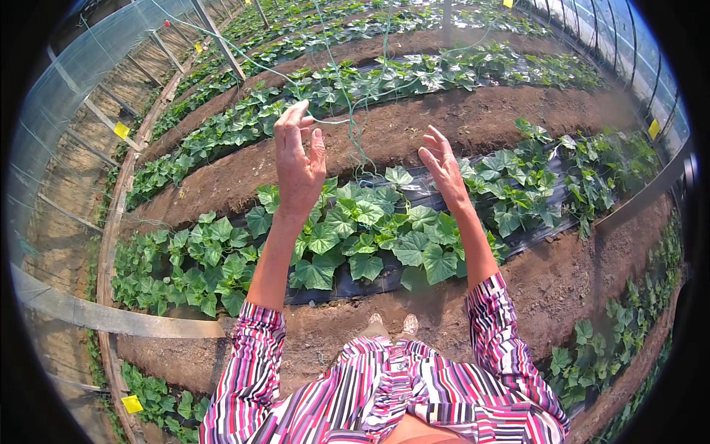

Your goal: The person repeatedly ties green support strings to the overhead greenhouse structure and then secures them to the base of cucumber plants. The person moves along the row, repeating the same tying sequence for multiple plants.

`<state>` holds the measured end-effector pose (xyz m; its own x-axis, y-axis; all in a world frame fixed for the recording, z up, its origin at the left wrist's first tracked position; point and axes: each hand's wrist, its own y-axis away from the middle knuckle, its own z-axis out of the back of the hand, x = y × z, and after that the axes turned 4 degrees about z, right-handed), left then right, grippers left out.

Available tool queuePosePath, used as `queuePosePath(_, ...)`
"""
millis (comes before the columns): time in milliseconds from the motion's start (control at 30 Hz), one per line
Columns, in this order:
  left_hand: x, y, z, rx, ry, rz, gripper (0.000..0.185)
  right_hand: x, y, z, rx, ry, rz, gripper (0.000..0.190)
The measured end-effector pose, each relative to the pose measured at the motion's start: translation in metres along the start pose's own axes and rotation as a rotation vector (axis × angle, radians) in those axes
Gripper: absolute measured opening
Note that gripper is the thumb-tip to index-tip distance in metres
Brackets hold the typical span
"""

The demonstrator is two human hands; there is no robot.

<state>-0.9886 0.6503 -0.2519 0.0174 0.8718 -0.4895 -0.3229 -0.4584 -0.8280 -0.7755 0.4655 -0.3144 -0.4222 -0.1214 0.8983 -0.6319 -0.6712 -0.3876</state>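
My left hand [299, 161] is raised above the plants, its palm turned inward and its thumb apart from the bent fingers. Green twine [331, 121] runs right beside or behind its fingertips; whether the fingers grip it is hidden. Several strands of this twine meet in a tangle between my hands and trail down to the bed. My right hand [444, 166] is held up on the other side, fingers slightly bent and apart, with nothing in it. Beneath both hands grow leafy cucumber-like vines [366, 213] through black plastic mulch film [383, 280].
Further plant rows [388, 72] and bare soil paths [233, 183] stretch ahead. Metal posts [219, 41] and a wooden board edging [113, 238] stand left, near plastic sheeting [100, 72]. Yellow cards [121, 130] hang at the sides. A metal strip [646, 191] crosses at the right.
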Motion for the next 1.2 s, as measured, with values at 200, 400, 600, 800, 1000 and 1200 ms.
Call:
queuePosePath(200,-0.020,-0.079,-0.055,-0.126,0.184,0.081,0.066,0.061,-0.065,-0.043,0.004,-0.157,0.222,0.095)
queuePosePath(400,0.029,0.063,-0.129,0.478,0.310,0.222,0.022,0.068,-0.046,-0.074,0.303,-0.178,0.284,0.064)
queuePosePath(600,0.048,0.268,-0.132,0.881,0.162,0.498,0.019,0.026,0.026,-0.058,0.498,-0.594,-0.132,0.051)
queuePosePath(800,0.137,0.417,-0.032,1.018,-0.204,0.747,0.031,-0.057,0.082,0.039,0.131,-0.228,-0.263,0.056)
queuePosePath(1000,0.163,0.438,0.093,1.183,-0.472,0.938,0.029,-0.092,0.088,0.160,-0.358,-0.108,-0.299,0.057)
queuePosePath(1200,0.212,0.462,0.223,1.102,-0.816,1.092,0.030,-0.094,0.107,0.276,-0.729,0.124,-0.237,0.053)
